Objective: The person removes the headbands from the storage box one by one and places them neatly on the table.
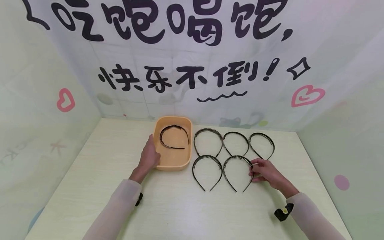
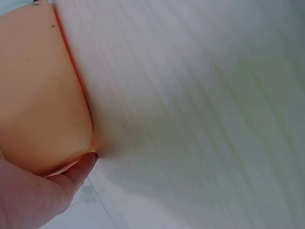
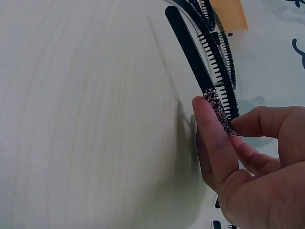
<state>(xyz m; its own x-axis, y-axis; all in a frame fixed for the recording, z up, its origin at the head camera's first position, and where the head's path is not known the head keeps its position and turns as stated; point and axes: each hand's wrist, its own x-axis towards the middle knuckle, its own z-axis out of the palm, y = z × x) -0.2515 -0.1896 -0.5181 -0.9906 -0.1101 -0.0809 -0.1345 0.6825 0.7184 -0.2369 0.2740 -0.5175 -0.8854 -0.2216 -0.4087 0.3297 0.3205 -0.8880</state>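
In the head view, my left hand [image 1: 150,154] grips the left wall of an orange plastic box [image 1: 172,159]; its fingers lie along the outside. The left wrist view shows my left hand [image 2: 33,193] against the box's side [image 2: 43,95]. A black toothed headband [image 1: 174,126] lies inside the box. My right hand [image 1: 265,171] pinches the right arm of the front right headband [image 1: 238,156]. In the right wrist view, my right thumb and fingers [image 3: 217,136] hold this headband [image 3: 188,47] at a sparkly, stone-studded part.
Left of the held headband lies another headband [image 1: 207,156]. Behind them is a row of three: left [image 1: 208,130], middle [image 1: 236,132] and right [image 1: 264,134]. Printed sheets [image 1: 168,106] wall in the back and sides of the pale table [image 1: 180,213].
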